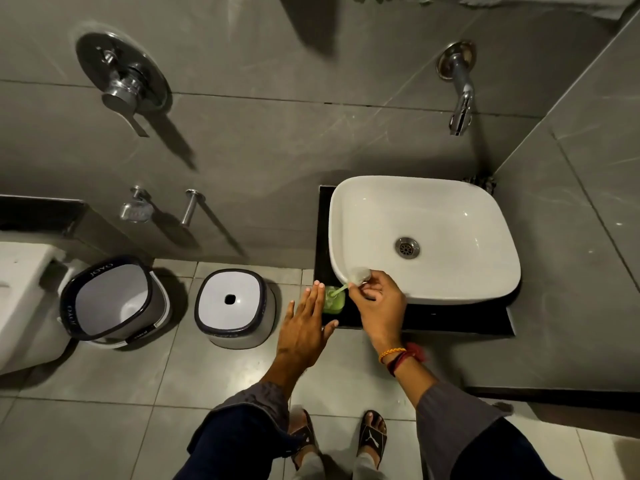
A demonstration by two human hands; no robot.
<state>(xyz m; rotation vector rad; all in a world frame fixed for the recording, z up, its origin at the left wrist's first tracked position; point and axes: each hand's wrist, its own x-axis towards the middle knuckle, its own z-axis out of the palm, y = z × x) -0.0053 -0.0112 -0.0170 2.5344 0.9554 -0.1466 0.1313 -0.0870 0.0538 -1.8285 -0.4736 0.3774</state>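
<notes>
A green soap bottle (pixel 334 301) stands on the black counter (pixel 429 320) at the near left corner of the white basin (pixel 450 289). My right hand (pixel 377 299) pinches the bottle's clear pump head (pixel 360 274), lifted out so its pale green tube slants down into the bottle's neck. My left hand (pixel 306 327) is flat with straight fingers, just left of the bottle, its fingertips beside it; contact is unclear.
A wall spout (pixel 460 109) hangs above the basin. On the floor to the left stand a white stool (pixel 233 304) and a bucket (pixel 110 299), with a toilet (pixel 24 299) at the far left. A mixer handle (pixel 124 88) is on the wall.
</notes>
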